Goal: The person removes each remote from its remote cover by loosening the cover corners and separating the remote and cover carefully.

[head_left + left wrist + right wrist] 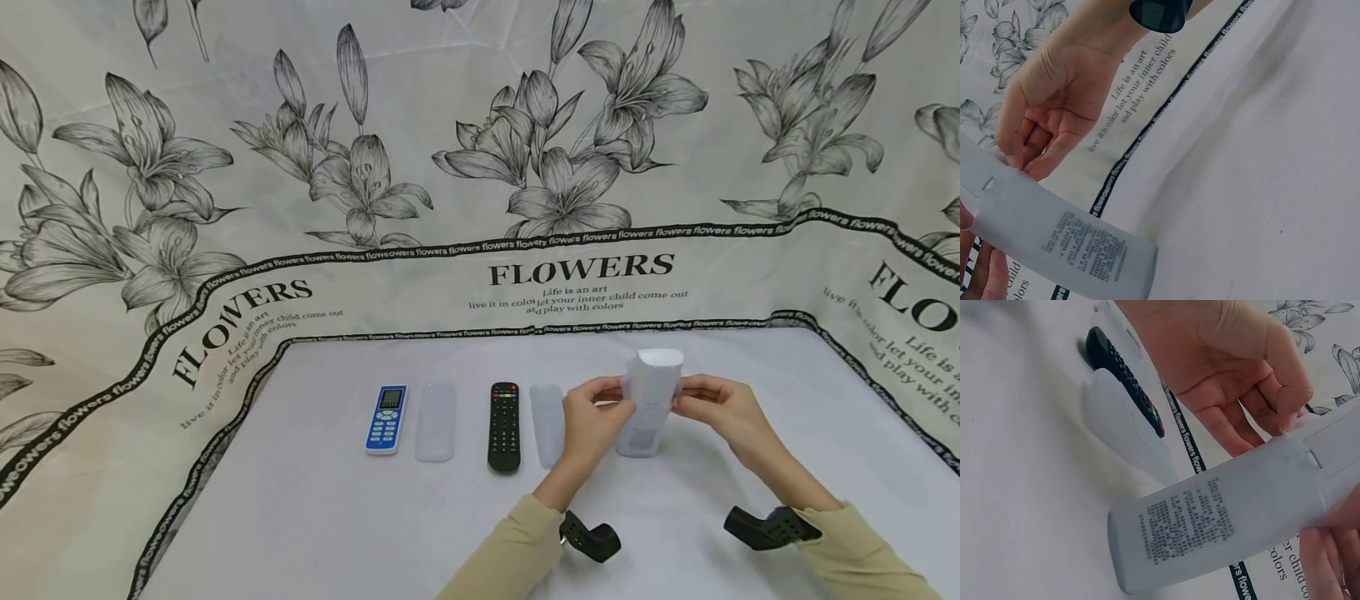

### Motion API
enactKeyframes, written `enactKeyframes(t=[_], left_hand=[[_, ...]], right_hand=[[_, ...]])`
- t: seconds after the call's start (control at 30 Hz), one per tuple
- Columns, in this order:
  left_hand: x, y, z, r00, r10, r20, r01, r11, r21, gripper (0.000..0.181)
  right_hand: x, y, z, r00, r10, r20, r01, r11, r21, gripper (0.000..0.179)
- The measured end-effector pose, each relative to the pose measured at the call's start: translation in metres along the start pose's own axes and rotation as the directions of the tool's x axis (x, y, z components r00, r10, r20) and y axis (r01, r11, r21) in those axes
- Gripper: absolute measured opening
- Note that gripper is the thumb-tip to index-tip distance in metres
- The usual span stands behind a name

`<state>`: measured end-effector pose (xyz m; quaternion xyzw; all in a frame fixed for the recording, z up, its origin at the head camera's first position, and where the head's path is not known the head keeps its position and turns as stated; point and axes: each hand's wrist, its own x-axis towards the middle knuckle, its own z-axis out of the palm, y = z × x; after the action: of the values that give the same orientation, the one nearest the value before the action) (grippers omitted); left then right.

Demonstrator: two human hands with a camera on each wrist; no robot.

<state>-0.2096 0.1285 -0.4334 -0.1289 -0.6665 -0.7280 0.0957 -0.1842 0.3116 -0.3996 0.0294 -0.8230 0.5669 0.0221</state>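
A white remote control [659, 379] is held up at the right of the table, its plain back with small print facing me. Around its lower part sits a translucent cover [1260, 487], whose upper edge crosses the remote partway up; the bare white end sticks out above. My left hand [596, 417] pinches the cover's left edge between thumb and fingers. Opposite it, my right hand [723, 412] pinches the right edge. In the left wrist view the right hand [1063, 100] is seen palm side, and the left fingers [991, 275] show at the lower left corner.
Left of the hands, a flat translucent cover [547, 421] lies partly behind the left hand. Further left come a black remote [504, 429], another translucent cover [435, 422] and a blue-and-white remote [387, 421]. A flower-printed cloth [405, 292] rises behind the white tabletop [315, 517].
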Motion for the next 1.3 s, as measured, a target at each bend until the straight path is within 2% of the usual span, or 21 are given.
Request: enactKeyframes(t=[0.1, 0.33, 0.7, 0.83, 1.07, 1.3], left_hand=[[-0.002, 0.0, 0.002, 1.0, 0.017, -0.024, -0.016, 1.0, 0.003, 0.024], [-0.007, -0.001, 0.003, 0.997, 0.03, -0.07, -0.029, 0.999, 0.014, 0.022], [-0.007, 0.001, 0.004, 0.998, 0.022, -0.06, -0.019, 0.999, 0.038, 0.019], [-0.008, 0.0, 0.005, 0.998, 0.017, -0.067, -0.015, 0.999, 0.041, 0.019], [-0.012, -0.004, 0.006, 0.993, 0.049, -0.106, -0.046, 0.998, 0.036, 0.017], [-0.013, -0.006, 0.005, 0.995, 0.038, -0.095, -0.037, 0.999, 0.012, 0.015]], right_hand=[[-0.001, -0.001, 0.0, 1.0, 0.018, -0.006, -0.018, 1.0, -0.006, 0.016], [0.0, -0.001, 0.002, 0.996, 0.09, 0.016, -0.089, 0.995, -0.035, 0.037], [0.001, -0.006, -0.001, 0.985, 0.165, 0.044, -0.164, 0.986, -0.031, 0.045], [0.0, -0.006, -0.002, 0.983, 0.18, 0.042, -0.179, 0.983, -0.024, 0.041], [-0.003, -0.007, 0.001, 0.983, 0.181, 0.041, -0.18, 0.983, -0.02, 0.039], [-0.003, -0.006, 0.004, 0.976, 0.215, 0.025, -0.215, 0.976, 0.018, 0.025]])
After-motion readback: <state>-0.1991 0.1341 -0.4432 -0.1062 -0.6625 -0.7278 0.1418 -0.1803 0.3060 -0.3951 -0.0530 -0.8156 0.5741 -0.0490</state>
